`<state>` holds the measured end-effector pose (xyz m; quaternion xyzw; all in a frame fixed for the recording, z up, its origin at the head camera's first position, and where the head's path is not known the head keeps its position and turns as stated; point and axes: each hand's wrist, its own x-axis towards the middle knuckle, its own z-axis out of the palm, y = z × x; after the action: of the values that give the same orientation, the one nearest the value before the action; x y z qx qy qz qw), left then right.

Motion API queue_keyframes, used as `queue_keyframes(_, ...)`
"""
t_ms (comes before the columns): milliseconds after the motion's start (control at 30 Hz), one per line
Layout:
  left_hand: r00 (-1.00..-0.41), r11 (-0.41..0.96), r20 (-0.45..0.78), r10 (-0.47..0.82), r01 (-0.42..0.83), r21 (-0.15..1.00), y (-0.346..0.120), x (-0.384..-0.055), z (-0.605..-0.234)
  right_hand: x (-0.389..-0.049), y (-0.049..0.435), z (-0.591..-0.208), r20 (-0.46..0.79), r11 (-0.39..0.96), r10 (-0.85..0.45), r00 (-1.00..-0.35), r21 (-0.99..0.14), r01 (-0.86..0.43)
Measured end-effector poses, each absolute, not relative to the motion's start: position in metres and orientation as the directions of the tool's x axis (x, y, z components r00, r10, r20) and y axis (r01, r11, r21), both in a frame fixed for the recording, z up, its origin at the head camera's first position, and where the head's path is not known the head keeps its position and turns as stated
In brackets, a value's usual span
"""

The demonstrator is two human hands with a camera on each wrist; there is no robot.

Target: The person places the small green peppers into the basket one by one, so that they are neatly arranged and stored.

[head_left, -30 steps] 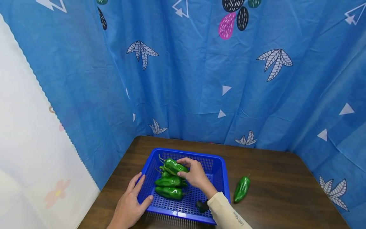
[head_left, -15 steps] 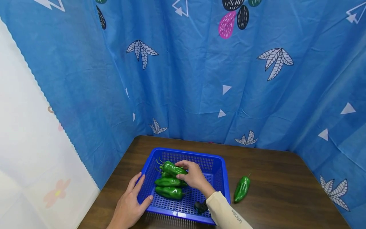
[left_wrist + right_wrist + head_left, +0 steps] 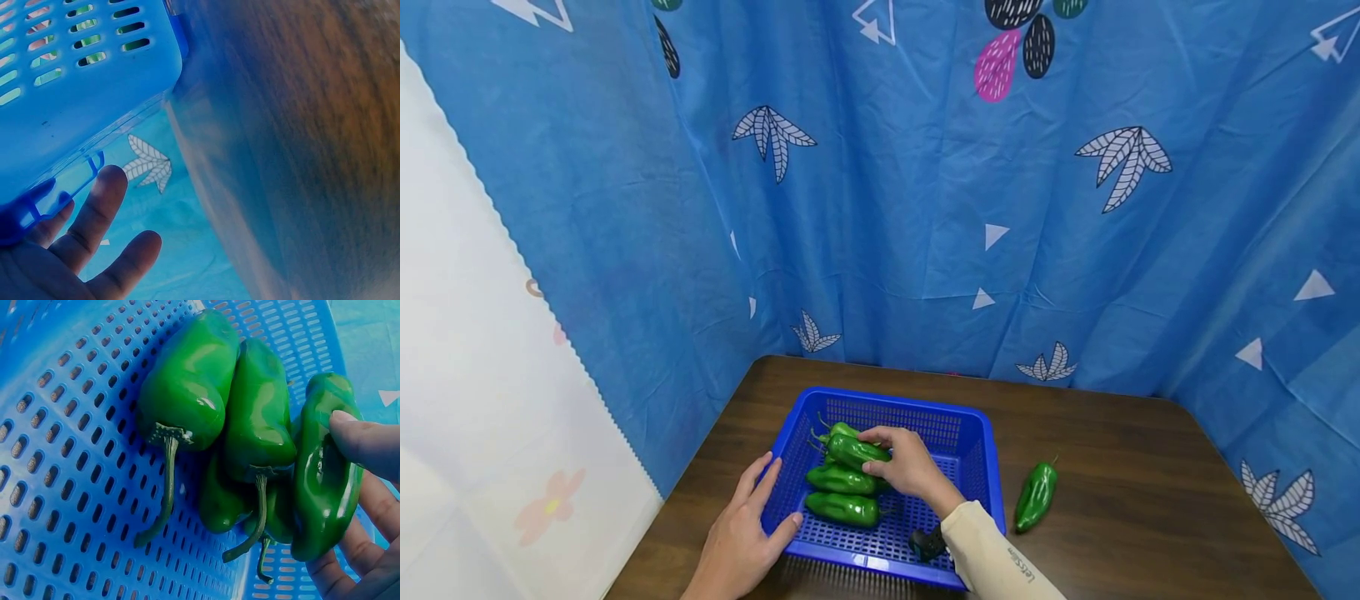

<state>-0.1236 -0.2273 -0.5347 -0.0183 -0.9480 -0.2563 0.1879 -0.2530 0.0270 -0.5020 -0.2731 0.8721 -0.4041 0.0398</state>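
A blue perforated plastic basket [image 3: 887,560] holds several glossy green peppers, piled towards its left side. My right hand [image 3: 913,467] pinches one green pepper [image 3: 850,451] at the top of the pile, thumb on one side and fingers on the other. The right wrist view shows that pepper [image 3: 325,481] between thumb and fingers, beside two stemmed peppers [image 3: 184,394]; others lie partly hidden beneath. My left hand [image 3: 741,529] rests at the basket's left rim, with its fingers straight. From the left wrist, its fingers [image 3: 94,215] stretch out beside the basket's rim.
One more green pepper [image 3: 1036,497] lies on the brown wooden table [image 3: 1135,500], right of the basket. A blue patterned curtain [image 3: 880,208] hangs behind the table, and a white cloth [image 3: 490,375] hangs at the left. The right wrist's black camera [image 3: 927,545] hangs inside the basket.
The pepper in my right hand has moved slightly nearer and lower over the pile, uncovering another pepper behind it. My left hand has stayed at the rim.
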Motion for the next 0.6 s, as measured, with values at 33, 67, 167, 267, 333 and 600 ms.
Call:
queue_keyframes(33, -0.929, 0.869, 0.365, -0.062, 0.130, 0.478, -0.2273, -0.1236, -0.5347, -0.2533, 0.0271, -0.5024, 0.156, 0.523, -0.514, -0.844, -0.723, -0.452)
queue_keyframes(67, -0.929, 0.869, 0.366, -0.062, 0.130, 0.478, -0.2273, -0.1238, -0.5347, -0.2536, 0.0272, -0.5028, 0.160, 0.520, -0.519, -0.840, -0.721, -0.458)
queue_keyframes(167, -0.926, 0.869, 0.373, -0.058, 0.137, 0.476, -0.2273, -0.1242, -0.5347, -0.2545, 0.0276, -0.5041, 0.172, 0.509, -0.529, -0.831, -0.719, -0.473)
queue_keyframes(267, -0.922, 0.869, 0.383, -0.055, 0.145, 0.474, -0.2274, -0.1248, -0.5347, -0.2552, 0.0277, -0.5046, 0.169, 0.501, -0.528, -0.833, -0.729, -0.466)
queue_keyframes(333, -0.921, 0.869, 0.386, -0.054, 0.147, 0.473, -0.2275, -0.1249, -0.5348, -0.2558, 0.0276, -0.5048, 0.169, 0.500, -0.527, -0.833, -0.731, -0.465)
queue_keyframes(600, -0.923, 0.868, 0.381, -0.054, 0.146, 0.475, -0.2272, -0.1243, -0.5359, -0.2551, 0.0278, -0.5055, 0.161, 0.500, -0.525, -0.836, -0.736, -0.456)
